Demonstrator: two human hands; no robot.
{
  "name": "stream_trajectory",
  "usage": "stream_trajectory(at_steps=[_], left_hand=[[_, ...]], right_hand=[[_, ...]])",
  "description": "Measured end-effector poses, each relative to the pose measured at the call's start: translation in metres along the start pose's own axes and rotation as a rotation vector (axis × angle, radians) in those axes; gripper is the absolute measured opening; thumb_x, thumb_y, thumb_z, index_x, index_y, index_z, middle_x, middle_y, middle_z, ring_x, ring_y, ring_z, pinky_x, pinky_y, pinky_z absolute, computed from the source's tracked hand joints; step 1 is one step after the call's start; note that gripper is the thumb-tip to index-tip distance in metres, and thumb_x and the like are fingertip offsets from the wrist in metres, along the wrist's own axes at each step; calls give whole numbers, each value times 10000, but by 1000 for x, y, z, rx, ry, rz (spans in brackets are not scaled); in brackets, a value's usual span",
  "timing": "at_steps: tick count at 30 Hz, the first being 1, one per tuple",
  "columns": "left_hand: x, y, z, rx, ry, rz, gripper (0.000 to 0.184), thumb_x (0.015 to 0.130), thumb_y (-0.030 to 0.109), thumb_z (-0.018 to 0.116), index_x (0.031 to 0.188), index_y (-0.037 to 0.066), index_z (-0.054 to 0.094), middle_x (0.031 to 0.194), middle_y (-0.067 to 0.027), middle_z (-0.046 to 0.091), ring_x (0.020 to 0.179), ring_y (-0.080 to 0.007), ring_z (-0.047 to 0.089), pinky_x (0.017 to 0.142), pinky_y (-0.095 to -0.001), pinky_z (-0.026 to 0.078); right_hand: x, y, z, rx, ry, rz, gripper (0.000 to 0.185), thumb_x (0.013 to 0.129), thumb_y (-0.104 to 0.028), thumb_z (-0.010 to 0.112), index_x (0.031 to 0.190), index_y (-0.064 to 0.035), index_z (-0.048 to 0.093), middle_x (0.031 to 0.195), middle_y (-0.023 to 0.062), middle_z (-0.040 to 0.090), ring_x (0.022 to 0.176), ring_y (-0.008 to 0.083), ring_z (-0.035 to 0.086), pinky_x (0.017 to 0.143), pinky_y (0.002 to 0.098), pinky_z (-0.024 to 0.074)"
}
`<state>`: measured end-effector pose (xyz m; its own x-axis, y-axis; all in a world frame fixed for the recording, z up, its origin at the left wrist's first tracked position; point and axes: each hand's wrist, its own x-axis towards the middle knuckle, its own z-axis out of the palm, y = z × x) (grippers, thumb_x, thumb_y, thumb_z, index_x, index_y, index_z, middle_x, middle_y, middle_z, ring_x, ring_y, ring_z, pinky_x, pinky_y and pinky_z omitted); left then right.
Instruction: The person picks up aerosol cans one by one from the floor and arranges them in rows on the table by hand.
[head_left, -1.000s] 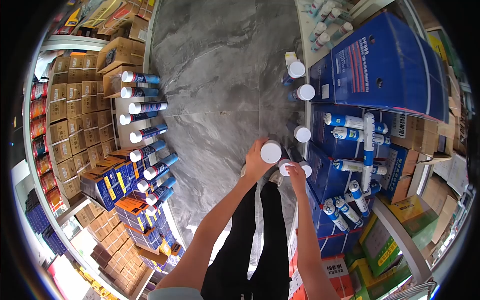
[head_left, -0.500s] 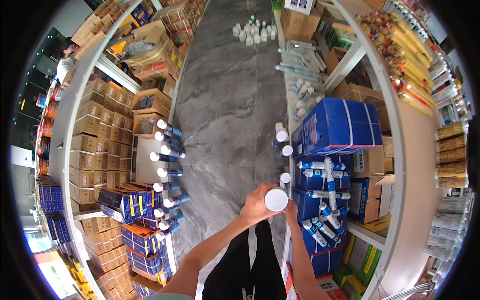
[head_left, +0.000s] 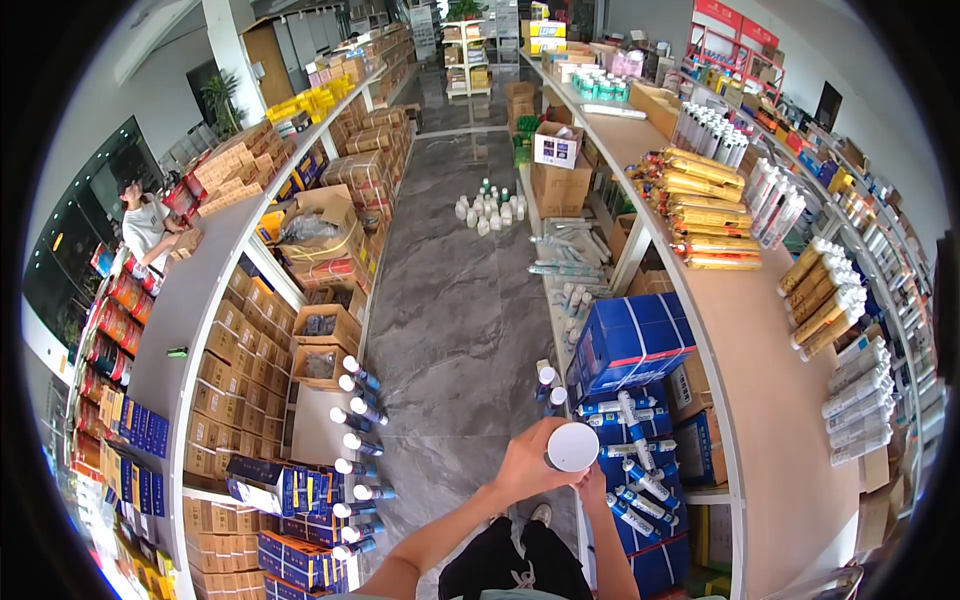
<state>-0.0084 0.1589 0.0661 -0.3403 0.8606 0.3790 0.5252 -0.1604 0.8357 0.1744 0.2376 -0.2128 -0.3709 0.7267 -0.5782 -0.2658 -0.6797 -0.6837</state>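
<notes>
A can with a round white cap [head_left: 573, 447] is held upright in front of me and seen from above, so its body is mostly hidden. My left hand [head_left: 530, 458] is wrapped round its left side. Below the cap on the right, my right hand [head_left: 592, 484] has its fingers curled against the can, partly out of sight. Just beyond my hands, two white-capped bottles [head_left: 556, 399] stand by the right shelf's edge. Blue and white sealant tubes [head_left: 650, 482] lie on blue boxes to the right of my hands.
White-capped blue cans [head_left: 358, 443] line the left shelf's edge. Small white bottles [head_left: 490, 212] stand in a group on the grey floor [head_left: 440, 300]. A blue carton [head_left: 632, 342] juts beside the right shelf. Brown cartons [head_left: 232, 400] fill the left shelf. A person [head_left: 145, 225] stands far left.
My view has tipped up, showing more of the aisle and shelf tops. Both hands still hold the can. One white cap seen beyond it before is no longer visible.
</notes>
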Motion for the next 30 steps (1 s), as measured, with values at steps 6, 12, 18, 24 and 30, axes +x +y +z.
stream_trajectory(at_steps=[6, 12, 18, 24, 30], left_hand=[[8, 55, -24, -65, -51, 37, 624, 579, 297, 875, 1075, 46, 591, 968, -124, 675, 871, -264, 687, 768, -351, 543], [8, 86, -30, -135, -166, 198, 656, 552, 330, 886, 1063, 29, 605, 939, -114, 683, 863, -239, 693, 772, -343, 538], [14, 97, -25, -353, -304, 210, 661, 613, 323, 861, 1132, 32, 574, 1045, -105, 655, 959, -225, 663, 842, -326, 508], [5, 131, 18, -392, -404, 298, 693, 626, 313, 867, 1174, 25, 557, 1058, -108, 639, 960, -207, 646, 852, -330, 502], [4, 163, 94, -638, -518, 217, 743, 667, 265, 850, 1269, 14, 494, 1138, -105, 624, 1034, -187, 628, 890, -336, 509]], right_hand=[[-41, -37, 7, 141, -145, 28, 586, 952, -559, 398, 1255, -59, 441, 1126, 117, 554, 1110, 270, 533, 966, 500, 448], [-106, -67, 39, 327, -275, -42, 603, 910, -609, 403, 1240, -121, 531, 1143, 36, 610, 1003, 194, 580, 778, 343, 478], [-156, -51, 40, 441, -241, -36, 518, 923, -541, 367, 1138, -105, 543, 919, 80, 609, 703, 197, 575, 483, 242, 408], [-198, -51, 7, 491, -10, -225, 520, 901, -553, 386, 1092, -94, 537, 863, 67, 608, 609, 201, 552, 448, 266, 394], [-256, -87, -41, 551, 108, -363, 513, 922, -526, 397, 1072, -50, 516, 784, 97, 572, 594, 228, 532, 479, 297, 406]])
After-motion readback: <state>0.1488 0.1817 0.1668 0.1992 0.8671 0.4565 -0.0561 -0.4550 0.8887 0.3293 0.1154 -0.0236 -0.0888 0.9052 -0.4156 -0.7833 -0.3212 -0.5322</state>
